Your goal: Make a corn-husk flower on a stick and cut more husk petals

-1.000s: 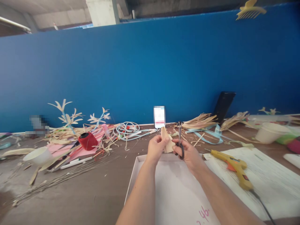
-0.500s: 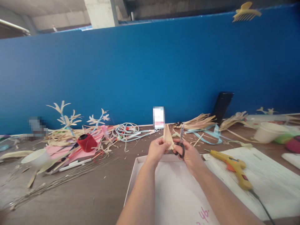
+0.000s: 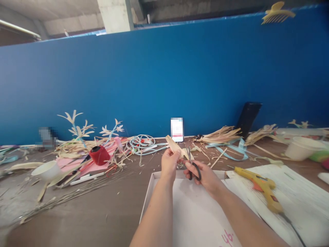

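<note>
My left hand [image 3: 169, 164] pinches a pale tan leaf strip [image 3: 174, 145] that points up and to the left. My right hand [image 3: 204, 174] grips black-handled scissors [image 3: 192, 165], fingers through the loops, the blades angled up toward the strip. Both hands hover over the far edge of a shallow white box lid [image 3: 164, 199] on the brown table.
A yellow glue gun [image 3: 259, 184] lies on white paper at right. Left are a red spool [image 3: 99, 155], a white cup [image 3: 46, 170], wire stems [image 3: 66, 197], pens and leaf flowers. A phone [image 3: 177, 129], coiled cable [image 3: 140, 142], dried strips [image 3: 221, 133] and a white bowl [image 3: 300, 148] line the blue wall.
The strip has tipped from upright to leaning left. The scissors have dropped lower and swung to the left, under the strip. The view has shifted slightly.
</note>
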`<state>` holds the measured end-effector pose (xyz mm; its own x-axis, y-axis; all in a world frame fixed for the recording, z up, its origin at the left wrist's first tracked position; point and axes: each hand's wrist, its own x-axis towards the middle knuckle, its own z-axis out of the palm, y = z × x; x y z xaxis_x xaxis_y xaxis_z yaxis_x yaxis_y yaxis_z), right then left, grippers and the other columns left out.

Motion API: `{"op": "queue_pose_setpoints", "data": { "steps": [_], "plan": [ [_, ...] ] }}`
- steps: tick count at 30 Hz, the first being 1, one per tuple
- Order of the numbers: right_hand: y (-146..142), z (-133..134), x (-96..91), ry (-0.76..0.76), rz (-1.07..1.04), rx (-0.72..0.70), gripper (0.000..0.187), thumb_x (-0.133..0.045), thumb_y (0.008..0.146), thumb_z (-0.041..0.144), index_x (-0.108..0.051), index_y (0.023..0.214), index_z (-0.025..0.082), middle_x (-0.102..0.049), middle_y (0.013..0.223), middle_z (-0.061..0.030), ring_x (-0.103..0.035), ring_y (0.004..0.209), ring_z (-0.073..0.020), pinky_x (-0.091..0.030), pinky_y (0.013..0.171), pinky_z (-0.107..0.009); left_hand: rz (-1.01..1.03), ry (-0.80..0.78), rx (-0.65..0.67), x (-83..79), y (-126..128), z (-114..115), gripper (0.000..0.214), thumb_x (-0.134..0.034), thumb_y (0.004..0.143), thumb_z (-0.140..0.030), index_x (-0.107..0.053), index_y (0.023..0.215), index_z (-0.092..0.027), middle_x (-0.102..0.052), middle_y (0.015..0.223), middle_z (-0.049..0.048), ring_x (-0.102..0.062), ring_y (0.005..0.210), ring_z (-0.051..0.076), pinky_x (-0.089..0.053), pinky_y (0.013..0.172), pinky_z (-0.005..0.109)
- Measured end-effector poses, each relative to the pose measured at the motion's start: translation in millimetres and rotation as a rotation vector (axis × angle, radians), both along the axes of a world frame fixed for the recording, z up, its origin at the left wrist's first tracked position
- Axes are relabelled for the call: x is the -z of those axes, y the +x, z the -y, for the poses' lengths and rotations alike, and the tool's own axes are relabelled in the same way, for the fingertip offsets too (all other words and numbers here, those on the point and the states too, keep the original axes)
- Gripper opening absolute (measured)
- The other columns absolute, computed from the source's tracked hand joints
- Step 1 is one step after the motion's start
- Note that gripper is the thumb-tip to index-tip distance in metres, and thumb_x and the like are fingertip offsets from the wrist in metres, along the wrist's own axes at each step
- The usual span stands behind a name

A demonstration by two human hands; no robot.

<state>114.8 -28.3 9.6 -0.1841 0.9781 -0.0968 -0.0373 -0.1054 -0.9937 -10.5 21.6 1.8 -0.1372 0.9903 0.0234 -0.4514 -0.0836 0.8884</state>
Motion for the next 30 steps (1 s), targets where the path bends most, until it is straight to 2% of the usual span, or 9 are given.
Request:
{"op": "queue_pose_setpoints", "data": {
  "steps": [4,11,15,22,30],
  "plan": [
    [-2,1,3.7,0.015,0.061,-0.011,0.046,-0.061,0.072,0.055,-0.062,0.101,0.020,-0.064,0.073,-0.0034,-0.055,0.065,-0.0145,-0.027,0.043,-0.021,0.033,0.023,-0.048,-0.9,0,0,0.029,-0.068,0.062,-0.031,-0.056,0.083,-0.015,-0.061,0.079,0.0019,-0.058,0.067,0.012,-0.047,0.061,0.024],
    [-5,2,0.4,0.061,0.146,-0.067,0.042,-0.062,0.071,0.053,-0.063,0.096,0.019,-0.060,0.063,0.0012,-0.052,0.058,-0.0125,-0.034,0.050,-0.023,-0.032,0.016,-0.132,0.3,0,-3,0.025,-0.064,0.063,-0.027,-0.057,0.084,-0.015,-0.062,0.072,0.0016,-0.058,0.062,0.013,-0.047,0.059,0.025],
    [-6,1,0.8,0.078,0.171,-0.050,0.043,-0.066,0.068,0.050,-0.063,0.097,0.017,-0.060,0.064,0.0008,-0.052,0.060,-0.0131,-0.037,0.054,-0.024,-0.013,0.023,-0.128,-0.3,0,-3,0.025,-0.064,0.063,-0.026,-0.057,0.084,-0.014,-0.061,0.072,0.0018,-0.058,0.062,0.013,-0.048,0.060,0.026],
    [-6,-3,12.1,0.126,0.204,-0.021,0.047,-0.070,0.064,0.046,-0.065,0.098,0.016,-0.057,0.062,0.0011,-0.049,0.057,-0.0136,-0.039,0.055,-0.026,-0.008,0.019,-0.142,-2.9,0,0,0.022,-0.064,0.063,-0.024,-0.057,0.080,-0.014,-0.060,0.069,0.0004,-0.056,0.060,0.011,-0.048,0.060,0.026],
    [-8,0,2.2,0.140,0.219,0.009,0.045,-0.066,0.065,0.051,-0.067,0.093,0.016,-0.053,0.052,0.0017,-0.047,0.051,-0.0134,-0.039,0.052,-0.027,-0.009,0.005,-0.134,0.5,0,-3,0.022,-0.064,0.063,-0.026,-0.056,0.080,-0.015,-0.060,0.070,0.0007,-0.057,0.062,0.012,-0.050,0.061,0.027]
  ]
}}
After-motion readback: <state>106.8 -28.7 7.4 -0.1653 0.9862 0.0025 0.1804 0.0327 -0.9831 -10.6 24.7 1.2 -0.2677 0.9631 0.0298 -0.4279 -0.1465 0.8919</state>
